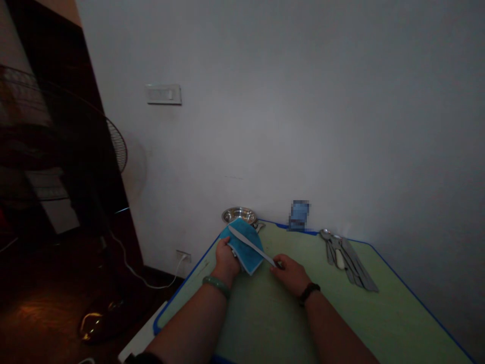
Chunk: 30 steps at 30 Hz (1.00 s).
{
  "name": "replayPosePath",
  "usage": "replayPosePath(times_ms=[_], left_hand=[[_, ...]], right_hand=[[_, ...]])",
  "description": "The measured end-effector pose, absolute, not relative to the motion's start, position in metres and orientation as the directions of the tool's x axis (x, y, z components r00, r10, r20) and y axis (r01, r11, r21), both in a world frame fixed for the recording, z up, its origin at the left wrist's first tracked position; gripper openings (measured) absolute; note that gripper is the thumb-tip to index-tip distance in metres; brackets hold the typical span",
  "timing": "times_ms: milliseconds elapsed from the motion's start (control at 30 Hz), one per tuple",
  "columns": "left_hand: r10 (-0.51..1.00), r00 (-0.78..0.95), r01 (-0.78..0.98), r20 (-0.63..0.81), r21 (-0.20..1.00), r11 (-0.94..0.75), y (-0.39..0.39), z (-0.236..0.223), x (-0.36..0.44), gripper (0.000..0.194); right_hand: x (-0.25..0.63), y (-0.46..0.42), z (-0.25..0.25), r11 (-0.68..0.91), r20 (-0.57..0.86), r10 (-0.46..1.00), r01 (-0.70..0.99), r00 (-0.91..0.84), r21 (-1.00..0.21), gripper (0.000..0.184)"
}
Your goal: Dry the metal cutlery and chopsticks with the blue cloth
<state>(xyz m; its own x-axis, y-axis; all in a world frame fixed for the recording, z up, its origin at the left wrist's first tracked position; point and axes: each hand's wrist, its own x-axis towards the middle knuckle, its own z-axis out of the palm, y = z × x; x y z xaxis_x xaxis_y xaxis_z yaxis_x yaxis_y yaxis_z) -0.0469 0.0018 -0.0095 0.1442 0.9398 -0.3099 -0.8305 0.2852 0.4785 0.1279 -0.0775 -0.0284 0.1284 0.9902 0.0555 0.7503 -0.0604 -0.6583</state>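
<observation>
Item: table knife (pixel 252 245), one, metal blade. It is lying slantwise across the face of a blue cloth (pixel 248 258), its tip pointing up and left towards the wall (pixel 303 101).

Right hand (pixel 291 273): fingers are closing together around the handle end of the knife. The wrist is wearing a dark bracelet (pixel 309 293).

Left hand (pixel 226 258): is gripping the cloth from the left, the thumb showing along its edge. The other fingers are partly hiding under the fabric, so their exact spread cannot be told. The wrist is wearing a green bangle (pixel 216 286).

Table (pixel 273 318): pale green top, blue edging; it is standing by the wall, and both hands are working above it.

Steel bowl (pixel 239 214): is sitting at the far left corner, just beyond the cloth. A metal utensil (pixel 260 225), type unclear, is showing just beside it, partly hidden.

Cutlery group (pixel 358 264): grey metal pieces are lying close together at the far right, apart from the hands. A spoon (pixel 325 233) is pointing its bowl wallwards; one piece is showing a white handle (pixel 340 259).

Blue object (pixel 299 215), pixelated: is standing at the far edge.

Also: a switch plate (pixel 163 94) is occupying the wall; a fan (pixel 119 146) is standing left.
</observation>
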Motion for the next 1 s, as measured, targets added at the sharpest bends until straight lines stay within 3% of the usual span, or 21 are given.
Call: replayPosePath(times_ms=[200,400,1000], left_hand=[[0.933,0.205,-0.854,-0.297,0.412,0.319,0.0032,-0.0131,-0.0482,0.044],[0.939,0.179,-0.814,-0.294,0.493,0.309,0.0027,-0.0137,-0.0482,0.049],[0.929,0.220,-0.807,-0.297,0.480,0.344,0.0015,-0.0104,-0.0481,0.046]], right_hand=[[0.1287,-0.0765,-0.0293,-0.070,0.045,0.990,0.751,0.132,-0.657,0.027],[0.1282,-0.0762,-0.0301,-0.085,0.024,0.991,0.744,0.135,-0.663,0.025],[0.1304,-0.0764,-0.0275,-0.072,0.035,0.992,0.778,0.120,-0.624,0.029]])
